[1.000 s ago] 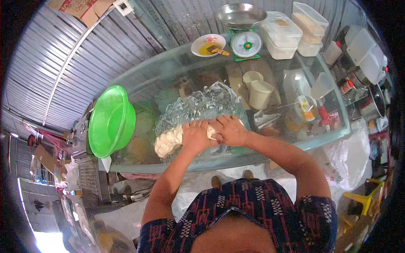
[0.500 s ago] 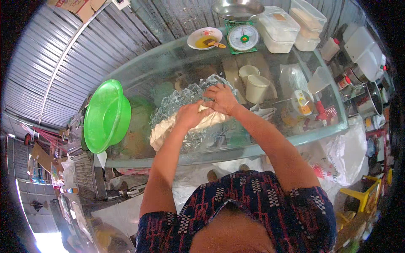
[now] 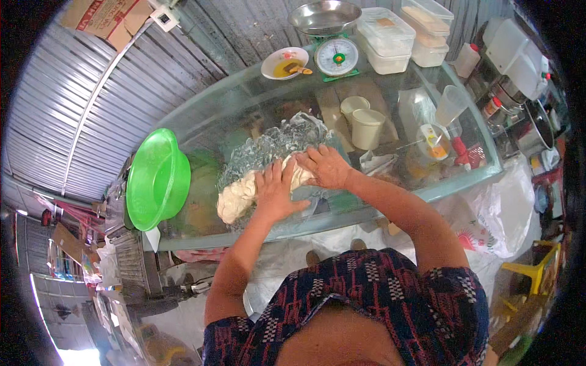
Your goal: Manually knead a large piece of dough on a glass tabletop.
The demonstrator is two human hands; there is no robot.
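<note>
A long, lumpy roll of pale dough (image 3: 235,200) lies across the glass-topped table (image 3: 390,194) in front of me. My left hand (image 3: 276,194) rests on its near side, fingers spread over the top and thumb stretched out to the right. Against the roll's right end lies my right hand (image 3: 326,168), its fingers apart and pressing on the dough. Both palms hide part of the roll. Just beyond it spreads a shiny, crinkled-looking patch (image 3: 262,149); whether it is film or a wet smear I cannot tell.
At the left edge a green basin (image 3: 160,180) leans tilted. Along the back are a bowl with yellow liquid and a brush (image 3: 285,63), a dial scale (image 3: 336,56) and lidded plastic boxes (image 3: 386,41). Cream cups (image 3: 367,128) and a clear jug (image 3: 450,105) stand to the right.
My hands have come back toward me over the dough. The left fingers now point away and lie spread, and more of the roll's left end shows. The head view has shifted slightly.
</note>
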